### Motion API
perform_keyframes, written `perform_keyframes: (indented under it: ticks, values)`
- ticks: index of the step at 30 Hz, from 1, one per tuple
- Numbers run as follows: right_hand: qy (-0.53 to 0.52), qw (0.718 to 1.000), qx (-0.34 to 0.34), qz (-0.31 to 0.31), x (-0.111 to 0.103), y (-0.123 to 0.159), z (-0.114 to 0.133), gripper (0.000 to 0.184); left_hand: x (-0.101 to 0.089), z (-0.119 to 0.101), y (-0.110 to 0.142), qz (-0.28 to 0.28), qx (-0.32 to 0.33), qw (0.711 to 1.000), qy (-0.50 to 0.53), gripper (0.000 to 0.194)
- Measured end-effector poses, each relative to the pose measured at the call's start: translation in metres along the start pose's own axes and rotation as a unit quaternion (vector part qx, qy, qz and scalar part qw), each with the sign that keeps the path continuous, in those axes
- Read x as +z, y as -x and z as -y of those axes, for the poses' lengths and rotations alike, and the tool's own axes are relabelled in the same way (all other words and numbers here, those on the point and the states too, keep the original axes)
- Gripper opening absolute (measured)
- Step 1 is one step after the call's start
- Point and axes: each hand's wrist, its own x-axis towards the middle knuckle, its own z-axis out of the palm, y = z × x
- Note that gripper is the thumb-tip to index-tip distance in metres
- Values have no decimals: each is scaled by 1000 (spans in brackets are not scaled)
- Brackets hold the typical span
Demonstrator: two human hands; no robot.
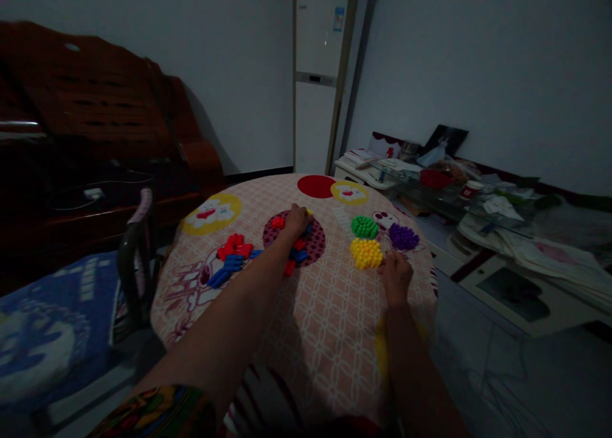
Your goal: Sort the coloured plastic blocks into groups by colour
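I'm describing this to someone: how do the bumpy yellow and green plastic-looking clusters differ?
The bumpy yellow cluster looks larger than the bumpy green cluster. The yellow sits nearer the person than the green. The right hand is closer to the yellow cluster than the green. Both lie on the patterned tablecloth.

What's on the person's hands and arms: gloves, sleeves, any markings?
The left hand and right hand wear no gloves. The left arm has a dark sleeve patterned in red, green and yellow; the right forearm shows no sleeve.
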Motion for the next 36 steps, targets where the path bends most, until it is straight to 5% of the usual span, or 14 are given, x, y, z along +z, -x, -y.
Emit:
perform_keyframes:
  ticks: [6,10,14,21,30,36]
  values:
    - [8,1000,-3,-3,0,1,0,46,-8,-16,6,-36,31,999,23,29]
    - [0,1000,-11,1,0,1,-1,43,-4,-20,9,-86,36,993,78,45]
    - [-2,1000,-7,1,0,1,-1,39,2,-17,6,-20,56,994,88,64]
    - [-4,1000,-14,1,-1,2,-1,40,0,-25,6,16,86,994,69,33]
    - [2,1000,-5,-2,0,0,-2,40,-21,-60,71,-88,108,978,154,29]
    - [8,1000,-20,-9,0,0,-4,41,5,-85,116,9,130,954,271,23]
